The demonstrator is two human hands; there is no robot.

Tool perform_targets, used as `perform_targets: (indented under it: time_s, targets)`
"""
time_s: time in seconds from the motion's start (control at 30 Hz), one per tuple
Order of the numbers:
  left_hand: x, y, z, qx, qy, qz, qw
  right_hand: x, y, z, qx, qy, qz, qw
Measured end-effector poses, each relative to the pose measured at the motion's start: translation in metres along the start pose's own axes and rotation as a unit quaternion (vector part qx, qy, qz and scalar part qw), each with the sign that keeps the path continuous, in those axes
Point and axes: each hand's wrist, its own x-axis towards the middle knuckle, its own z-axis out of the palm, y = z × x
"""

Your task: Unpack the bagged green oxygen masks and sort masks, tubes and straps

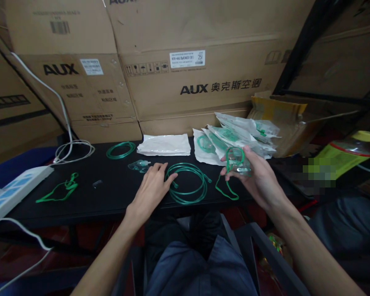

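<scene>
My right hand (pixel 258 170) is closed on a clear plastic oxygen mask (pixel 242 166), raised a little above the black table; its green elastic strap (pixel 226 191) loops over the fingers and hangs down. My left hand (pixel 154 181) is low over the table, fingers stretched and thumb apart, at the left edge of a coil of green tubing (pixel 188 201). Its thumb overlaps the coil; whether it presses on the tube I cannot tell. Just behind the left hand lies a small clear mask piece (pixel 139 165). A second green tubing coil (pixel 121 150) rests farther back on the left.
White packets with green contents (pixel 225 133) are piled at the back right; white packaging (pixel 164 145) lies left of them. Leftward are a loose green strap (pixel 60 191), a tiny clear piece (pixel 97 183) and a power strip (pixel 15 189). A yellow-labelled bottle (pixel 342 156) stands right. Cardboard boxes (pixel 160 94) wall the back.
</scene>
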Motion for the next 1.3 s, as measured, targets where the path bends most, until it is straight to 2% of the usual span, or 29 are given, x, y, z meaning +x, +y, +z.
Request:
perform_targets:
  time_s: [0.07, 0.13, 0.27, 0.43, 0.57, 0.73, 0.83, 0.93, 1.03, 1.13, 1.2, 1.3]
  targets:
    - [0.017, 0.001, -0.002, 0.040, -0.085, 0.003, 0.996, -0.001, 0.001, 0.004, 0.000, -0.023, 0.020, 1.000]
    - [0.033, 0.002, -0.005, 0.058, -0.137, 0.017, 0.989, -0.003, 0.000, 0.006, -0.003, -0.043, 0.034, 0.999]
    - [0.056, 0.000, -0.012, 0.068, -0.194, 0.042, 0.978, -0.005, -0.003, 0.006, -0.005, -0.064, 0.037, 0.997]
    - [0.071, 0.004, -0.022, 0.068, -0.281, 0.038, 0.957, -0.004, -0.003, 0.003, -0.010, -0.072, 0.038, 0.997]
    - [0.074, 0.011, -0.026, 0.069, -0.296, 0.048, 0.951, -0.003, 0.000, 0.004, -0.019, -0.086, 0.045, 0.995]
    - [0.068, 0.013, -0.028, 0.074, -0.256, 0.077, 0.961, -0.004, -0.002, 0.003, -0.033, -0.081, 0.052, 0.995]
    - [0.066, 0.007, -0.038, 0.059, -0.220, 0.101, 0.968, -0.005, -0.003, 0.000, -0.046, -0.074, 0.052, 0.995]
    - [0.067, -0.001, -0.061, 0.035, -0.182, 0.118, 0.976, -0.004, -0.003, -0.002, -0.054, -0.068, 0.051, 0.995]
    - [0.074, -0.017, -0.093, 0.007, -0.128, 0.121, 0.984, -0.003, -0.003, -0.005, -0.067, -0.062, 0.053, 0.994]
    - [0.083, -0.053, -0.126, -0.023, -0.035, 0.078, 0.996, -0.003, -0.003, -0.009, -0.090, -0.043, 0.058, 0.993]
    - [0.087, -0.089, -0.143, -0.057, 0.032, 0.006, 0.998, -0.001, -0.002, -0.012, -0.102, -0.025, 0.060, 0.993]
    - [0.088, -0.150, -0.149, -0.128, 0.105, -0.080, 0.983, 0.003, 0.001, -0.018, -0.111, -0.002, 0.055, 0.992]
